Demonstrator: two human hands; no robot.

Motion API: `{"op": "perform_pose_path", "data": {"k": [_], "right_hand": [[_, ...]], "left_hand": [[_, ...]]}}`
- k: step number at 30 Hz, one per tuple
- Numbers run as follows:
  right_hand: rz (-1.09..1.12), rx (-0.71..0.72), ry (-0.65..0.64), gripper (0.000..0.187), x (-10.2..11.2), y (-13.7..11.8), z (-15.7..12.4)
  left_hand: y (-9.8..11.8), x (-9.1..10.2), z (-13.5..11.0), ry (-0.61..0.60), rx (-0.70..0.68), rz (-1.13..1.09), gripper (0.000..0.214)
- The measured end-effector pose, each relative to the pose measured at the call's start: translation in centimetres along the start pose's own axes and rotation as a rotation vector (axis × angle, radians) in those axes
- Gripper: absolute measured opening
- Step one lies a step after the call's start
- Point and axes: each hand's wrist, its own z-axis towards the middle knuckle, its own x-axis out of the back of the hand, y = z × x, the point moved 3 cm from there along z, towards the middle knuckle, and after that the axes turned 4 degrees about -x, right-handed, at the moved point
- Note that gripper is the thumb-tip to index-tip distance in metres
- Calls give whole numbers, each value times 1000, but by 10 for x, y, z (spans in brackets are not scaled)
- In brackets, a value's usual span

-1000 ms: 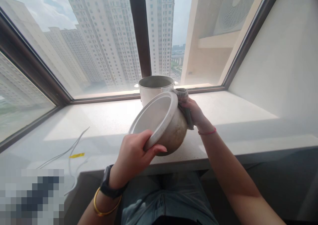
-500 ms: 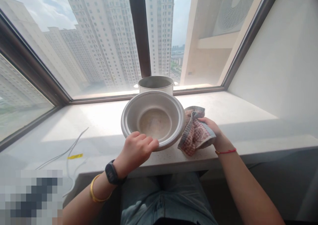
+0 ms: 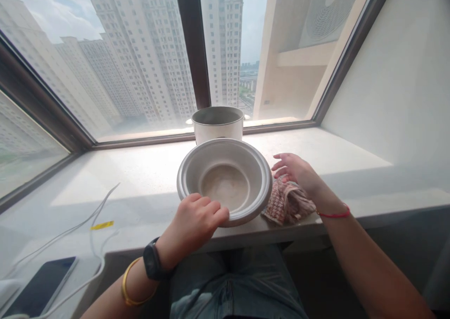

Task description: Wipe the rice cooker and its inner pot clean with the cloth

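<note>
A white inner pot (image 3: 225, 180) stands upright near the front edge of the pale window sill (image 3: 140, 173), its mouth facing up. My left hand (image 3: 197, 218) grips its near rim, fingers curled over the edge. A red-and-white checked cloth (image 3: 286, 204) lies crumpled on the sill just right of the pot. My right hand (image 3: 297, 171) hovers over the cloth with its fingers spread, holding nothing. Behind the pot, by the window, stands a white cooker body (image 3: 218, 122) without a lid.
A white cable (image 3: 70, 230) with a yellow tag (image 3: 101, 225) runs across the sill's left side. A dark phone (image 3: 40, 286) lies at the lower left corner. A window frame closes the back and a white wall (image 3: 393, 84) the right.
The pot went from tilted, wiped on its outside with the cloth, to upright on the sill. My right hand laid the cloth down beside it and opened.
</note>
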Motion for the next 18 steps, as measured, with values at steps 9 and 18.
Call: {"op": "perform_pose_path", "data": {"k": [9,18], "right_hand": [[557,-288,-20,11,8,-13,-5],[544,-229,592,27,111,-14,89]], "left_hand": [[-24,6,16,300,68,-59,36],[-71,-28,-23,176,448,-240,38]]}}
